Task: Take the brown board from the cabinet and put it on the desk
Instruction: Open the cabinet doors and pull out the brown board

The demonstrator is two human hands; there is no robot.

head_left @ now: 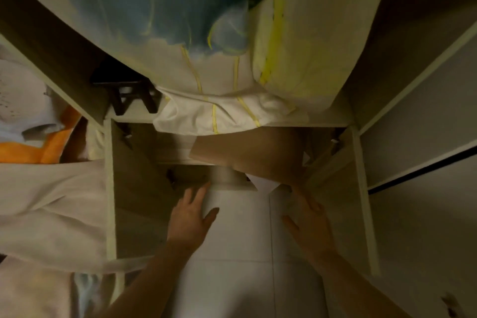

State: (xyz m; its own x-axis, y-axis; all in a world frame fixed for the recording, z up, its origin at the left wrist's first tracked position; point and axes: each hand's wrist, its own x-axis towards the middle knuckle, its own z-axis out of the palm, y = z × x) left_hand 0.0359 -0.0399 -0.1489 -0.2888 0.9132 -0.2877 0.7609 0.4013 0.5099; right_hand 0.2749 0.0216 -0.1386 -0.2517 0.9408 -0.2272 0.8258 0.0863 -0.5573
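Note:
The brown board (247,153) lies tilted inside the lower compartment of the open cabinet (109,188), under a shelf, its right corner low. My left hand (191,217) reaches toward the compartment with fingers spread, holding nothing, below and left of the board. My right hand (308,222) is also spread, its fingertips close to the board's lower right corner; contact is unclear. A white sheet (262,181) peeks out beneath the board.
Bundled white, blue and yellow bedding (206,33) fills the shelf above and droops over its edge. A dark small stand (129,95) sits on that shelf at the left. White and orange fabric (46,147) lies left. Pale floor tiles (245,253) are below.

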